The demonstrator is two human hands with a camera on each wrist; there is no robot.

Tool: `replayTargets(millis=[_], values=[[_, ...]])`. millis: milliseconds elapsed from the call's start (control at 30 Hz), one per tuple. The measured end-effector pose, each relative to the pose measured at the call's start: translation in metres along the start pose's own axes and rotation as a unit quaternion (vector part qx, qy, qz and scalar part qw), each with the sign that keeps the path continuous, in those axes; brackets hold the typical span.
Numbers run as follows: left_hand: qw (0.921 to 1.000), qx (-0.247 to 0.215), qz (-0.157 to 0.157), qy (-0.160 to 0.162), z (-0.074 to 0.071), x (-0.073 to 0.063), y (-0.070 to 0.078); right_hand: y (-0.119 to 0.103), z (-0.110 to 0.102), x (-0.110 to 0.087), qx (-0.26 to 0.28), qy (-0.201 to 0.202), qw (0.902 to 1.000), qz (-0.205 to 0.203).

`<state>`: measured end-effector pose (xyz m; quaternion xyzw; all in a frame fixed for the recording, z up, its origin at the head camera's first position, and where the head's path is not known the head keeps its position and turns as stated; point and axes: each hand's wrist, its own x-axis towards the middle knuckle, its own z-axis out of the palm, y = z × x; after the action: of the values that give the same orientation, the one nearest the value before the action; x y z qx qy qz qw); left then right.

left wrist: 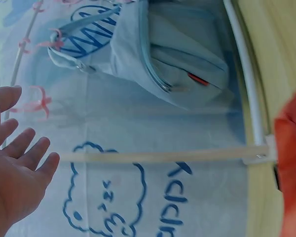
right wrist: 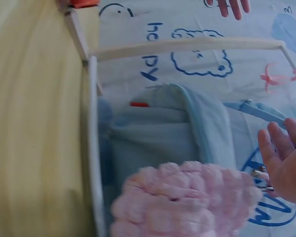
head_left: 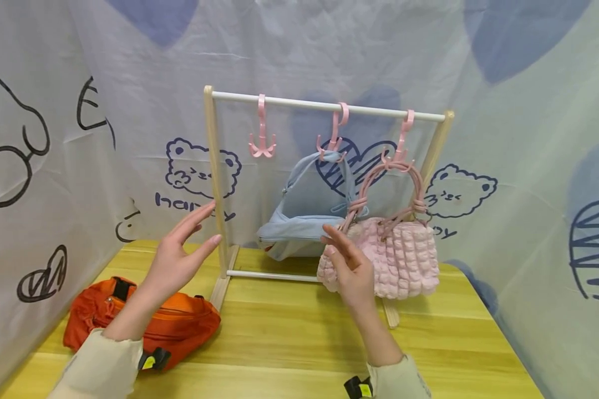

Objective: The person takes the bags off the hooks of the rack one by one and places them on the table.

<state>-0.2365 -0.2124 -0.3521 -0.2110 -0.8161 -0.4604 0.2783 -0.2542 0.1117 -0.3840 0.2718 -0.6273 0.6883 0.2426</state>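
Note:
My left hand point(head_left: 176, 259) is raised in front of the rack's left post, fingers and thumb spread and nothing in them. Below its forearm an orange waist bag point(head_left: 187, 318) lies on the table. My right hand point(head_left: 351, 274) is also free, overlapping the pink puffy handbag point(head_left: 406, 260) in the head view. That handbag hangs by its handles from the right pink hook point(head_left: 404, 136). A light blue bag point(head_left: 299, 228) hangs by its strap from the middle hook point(head_left: 335, 133), partly behind the pink one. The left hook point(head_left: 262, 130) carries nothing.
The rack has a white top rail point(head_left: 299, 103), wooden posts point(head_left: 213, 166) and a white lower bar point(head_left: 274, 275). It stands on a yellow wood-grain table point(head_left: 259, 343). A printed cloth point(head_left: 145, 100) with bears and hearts surrounds the table at the back and sides.

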Motion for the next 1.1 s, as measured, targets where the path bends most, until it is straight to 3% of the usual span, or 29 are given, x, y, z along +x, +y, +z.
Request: replayTargets(millis=[167, 400, 667, 800, 967, 1100], values=[[0.9994, -0.013, 0.031, 0.007, 0.01, 0.016, 0.009, -0.013, -0.01, 0.017, -0.004, 0.012, 0.9999, -0.007], [0.9971, -0.031, 0.066, 0.021, 0.024, 0.037, 0.012, -0.031, -0.025, 0.044, -0.069, 0.014, 0.9968, -0.038], [0.995, -0.045, 0.086, 0.022, 0.044, 0.063, 0.016, -0.046, -0.037, 0.081, -0.116, -0.028, 0.9889, -0.088], [0.9934, -0.053, 0.099, 0.024, 0.053, 0.076, 0.019, -0.051, -0.041, 0.101, -0.15, -0.052, 0.9769, -0.143], [0.9906, -0.047, 0.124, 0.033, 0.061, 0.091, 0.019, -0.057, -0.045, 0.129, -0.219, -0.088, 0.9471, -0.217], [0.9898, -0.051, 0.129, 0.031, 0.067, 0.102, 0.019, -0.061, -0.048, 0.149, -0.258, -0.111, 0.9299, -0.237]])
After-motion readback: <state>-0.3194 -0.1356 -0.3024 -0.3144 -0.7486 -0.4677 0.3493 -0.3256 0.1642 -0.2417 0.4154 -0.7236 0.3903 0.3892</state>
